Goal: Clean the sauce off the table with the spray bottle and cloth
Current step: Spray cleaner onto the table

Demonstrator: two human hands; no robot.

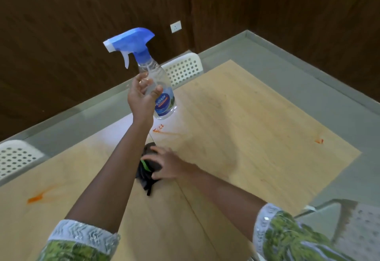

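The left hand (141, 94) has the clear spray bottle (153, 80) held up off the table, fingers and thumb wrapped around its body well below the blue trigger head (131, 39). The right hand (166, 163) is down on the wooden table (246, 117), fingers curled over a bunched dark cloth (147, 170) with a green stripe.

Sauce is in three spots: an orange smear (36, 198) near the left side, small red bits (158, 128) just under the bottle, and a dab (319, 141) way out right, close to the table's edge.

What could go sideways: no finger looks to be on the trigger, so the person probably has to shift the grip first, and a smooth plastic bottle could slip doing that. The nozzle points off to the left, so a squeeze now would likely miss the sauce.

There's plenty of bare tabletop around the cloth for wiping. A white perforated chair (185, 67) sits at the far edge and another one (14, 156) at the left.
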